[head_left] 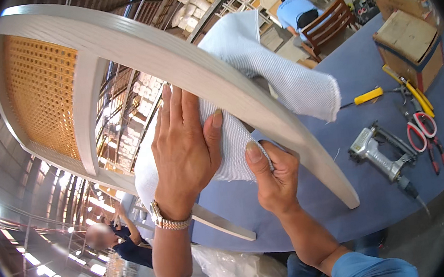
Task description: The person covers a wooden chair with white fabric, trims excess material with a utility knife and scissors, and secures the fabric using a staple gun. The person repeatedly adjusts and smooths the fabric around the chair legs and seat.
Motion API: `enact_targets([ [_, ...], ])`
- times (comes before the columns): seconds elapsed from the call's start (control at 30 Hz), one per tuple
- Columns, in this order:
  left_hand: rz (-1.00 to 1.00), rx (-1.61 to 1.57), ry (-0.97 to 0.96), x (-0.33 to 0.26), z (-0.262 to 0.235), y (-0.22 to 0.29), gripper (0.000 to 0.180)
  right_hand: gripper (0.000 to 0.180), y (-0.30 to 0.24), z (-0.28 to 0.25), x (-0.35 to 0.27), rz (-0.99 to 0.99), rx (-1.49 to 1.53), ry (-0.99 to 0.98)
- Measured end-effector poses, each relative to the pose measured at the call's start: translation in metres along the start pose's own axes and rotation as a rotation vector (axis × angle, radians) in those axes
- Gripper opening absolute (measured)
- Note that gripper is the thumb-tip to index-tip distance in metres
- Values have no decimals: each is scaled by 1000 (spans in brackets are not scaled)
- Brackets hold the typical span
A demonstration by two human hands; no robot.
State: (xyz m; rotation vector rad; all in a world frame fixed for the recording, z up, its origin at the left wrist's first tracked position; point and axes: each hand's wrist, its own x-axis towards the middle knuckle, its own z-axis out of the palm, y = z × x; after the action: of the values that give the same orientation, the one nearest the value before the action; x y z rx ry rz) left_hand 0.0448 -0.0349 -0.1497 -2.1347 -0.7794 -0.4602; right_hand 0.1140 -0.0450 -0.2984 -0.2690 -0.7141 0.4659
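Observation:
A pale wooden chair frame [170, 50] with a woven cane back [41, 89] lies tilted on its side across the table. Light grey-white woven fabric [236, 150] wraps the seat area, and its loose frayed flap [302, 85] hangs out past the frame's far side. My left hand [184, 137], with a metal watch on the wrist, presses flat on the fabric, fingers extended and thumb apart. Just right of it, my right hand [276, 176] pinches the fabric's edge between thumb and curled fingers, close to a chair leg [330, 179].
On the blue-covered table [320, 212] at right lie a staple gun [378, 150] with an air hose, red-handled scissors [422, 131], yellow-handled tools [368, 96] and a cardboard box [407, 38]. One person [298, 13] sits beyond the table; another [125, 241] stands at lower left.

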Motion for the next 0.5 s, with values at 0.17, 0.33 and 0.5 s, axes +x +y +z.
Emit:
enact_targets([
  [0.17,-7,73,108,-2,18,5,55,37,15,14,-6,45,188,108],
  [0.33,57,159,277,-3,35,-4,42,40,35,18,-5,40,310,65],
  [0.5,11,98,322,-5,43,1,40,37,55,11,3,66,285,-49],
])
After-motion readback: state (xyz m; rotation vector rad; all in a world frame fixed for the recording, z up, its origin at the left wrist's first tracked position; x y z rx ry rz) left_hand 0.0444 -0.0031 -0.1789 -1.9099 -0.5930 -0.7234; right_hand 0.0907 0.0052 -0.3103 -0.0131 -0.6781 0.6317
